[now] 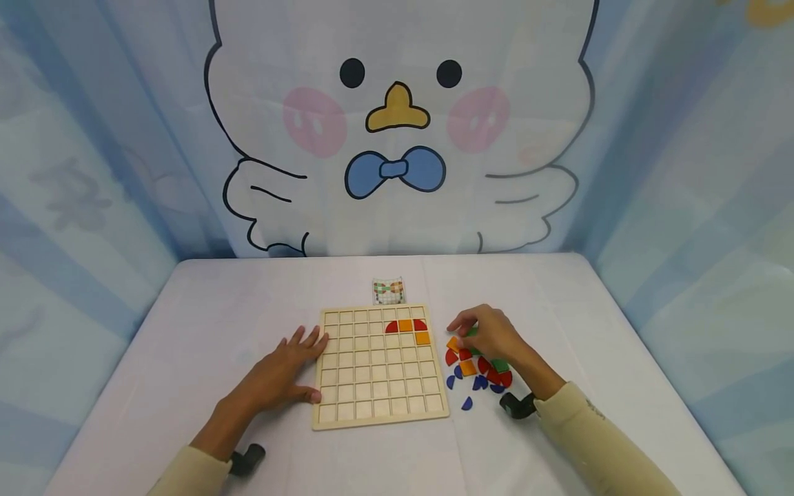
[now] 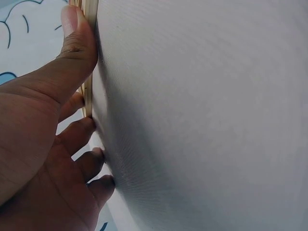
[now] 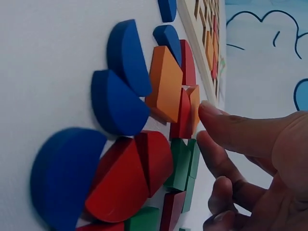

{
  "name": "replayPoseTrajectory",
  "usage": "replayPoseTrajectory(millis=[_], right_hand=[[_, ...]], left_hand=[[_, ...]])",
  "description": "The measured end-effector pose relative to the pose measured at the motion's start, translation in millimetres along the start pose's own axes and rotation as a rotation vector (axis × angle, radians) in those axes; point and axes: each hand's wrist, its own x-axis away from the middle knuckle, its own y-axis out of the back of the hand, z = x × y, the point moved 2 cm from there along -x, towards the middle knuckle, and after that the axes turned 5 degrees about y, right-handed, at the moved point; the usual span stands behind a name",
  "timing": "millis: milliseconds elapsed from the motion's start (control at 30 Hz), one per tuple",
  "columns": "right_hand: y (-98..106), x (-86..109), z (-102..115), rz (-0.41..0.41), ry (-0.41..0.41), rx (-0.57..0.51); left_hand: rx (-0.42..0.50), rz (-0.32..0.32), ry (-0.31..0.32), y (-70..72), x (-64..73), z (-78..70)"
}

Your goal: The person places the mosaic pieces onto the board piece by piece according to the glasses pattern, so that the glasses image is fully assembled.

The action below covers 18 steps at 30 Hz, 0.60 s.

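A wooden grid board lies on the table. Near its upper right corner sit two rounded red pieces and two orange squares. My left hand rests against the board's left edge, fingers spread and thumb touching the rim. Right of the board, my right hand hovers over a loose pile, thumb and index tips apart beside an orange block; whether the thumb touches it I cannot tell. The pile mixes blue half-rounds, red rounded pieces, orange squares and green blocks.
A small patterned card is behind the board's top edge. White cloth covers the table. Printed curtains hang at the back and both sides. Dark devices are strapped at both wrists.
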Motion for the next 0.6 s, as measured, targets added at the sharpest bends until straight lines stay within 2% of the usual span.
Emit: replayPoseTrajectory(millis=[133, 433, 600], right_hand=[[-2.3, -0.2, -0.4, 0.026, 0.009, 0.035], [-2.6, 1.3, 3.4, 0.008, 0.020, 0.132], [-3.5, 2.6, 3.8, 0.004, 0.020, 0.116]], left_hand=[[0.004, -0.004, -0.006, -0.3, 0.2, 1.1], [-0.004, -0.005, -0.012, -1.9, -1.0, 3.4], [-0.012, -0.004, -0.013, -1.3, -0.8, 3.0]])
